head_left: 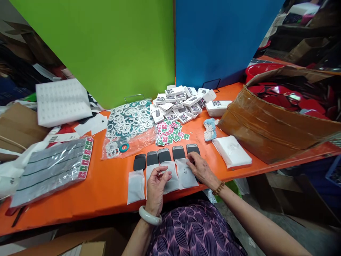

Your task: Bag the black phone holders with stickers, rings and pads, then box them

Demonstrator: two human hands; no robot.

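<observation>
Flat dark rounded pads [139, 162] lie in a row on the orange table, with thin white pouches [136, 186] lined up below them. My left hand [156, 185], with a pale bangle at the wrist, hovers over the middle pouches. Its fingers are curled with a gap to the thumb, and nothing shows between them. My right hand [201, 169] bends over the right end of the row. Its fingertips pinch the upper edge of a white pouch with a recycling mark [185, 174]. Another dark pad is partly hidden beneath that hand.
Small white boxes [183, 103] are heaped at the back, before square stickers [170, 132]. White rings [128, 119] lie on plastic to the left, near a wrapped grey stack [53, 167]. A white packet [231, 151] and a large cardboard box [266, 131] stand right.
</observation>
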